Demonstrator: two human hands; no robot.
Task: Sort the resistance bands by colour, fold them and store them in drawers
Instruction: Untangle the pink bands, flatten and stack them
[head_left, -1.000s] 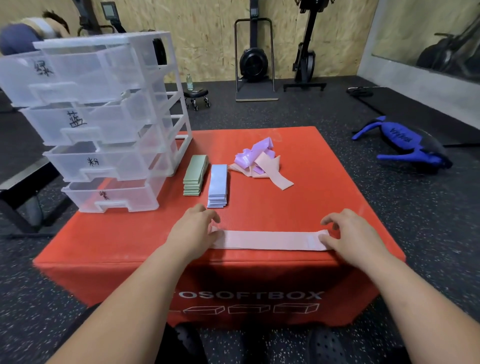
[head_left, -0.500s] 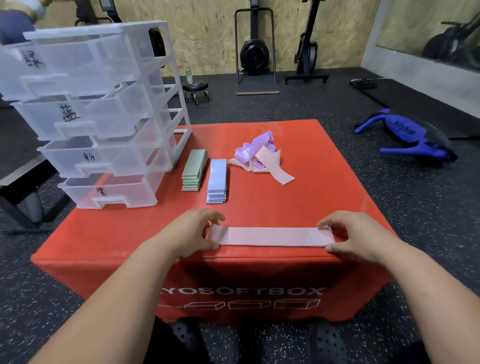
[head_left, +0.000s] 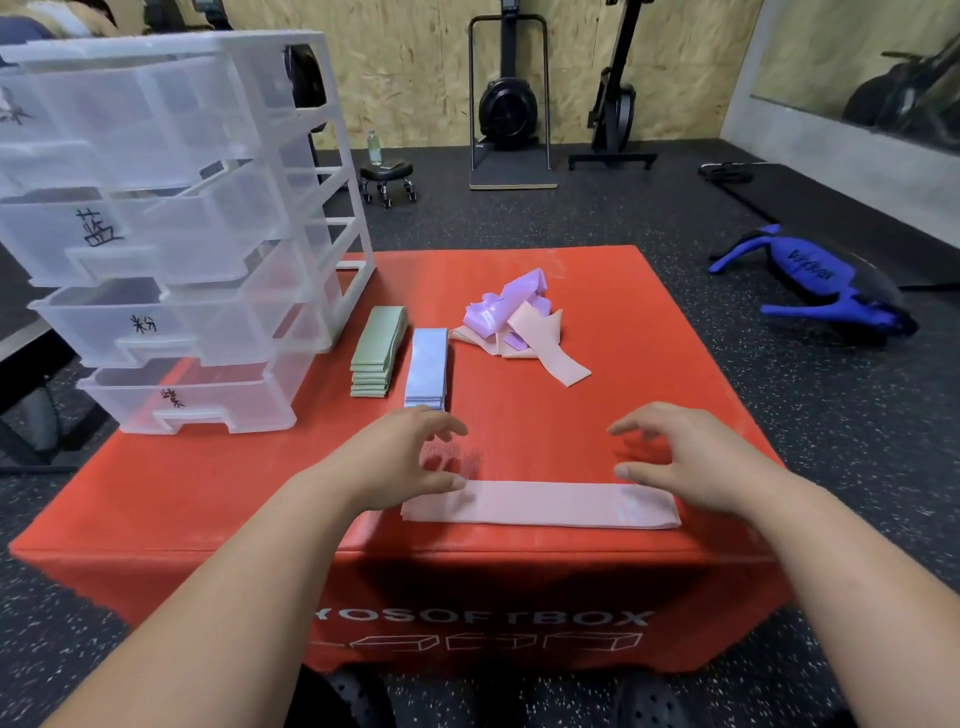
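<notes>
Red padded box on a speckled gym floor, folding step: one pink band, a thin, flat matte strip, lies along the near edge, and your left hand and right hand are poised over its ends, fingers loosely spread, gripping nothing (thumb contact cannot be told). The next move likely calls for pinching one end and laying it squarely over the other, matching the folded green stack and blue stack beside the translucent drawer unit; a crumpled purple-and-pink heap waits behind.
</notes>
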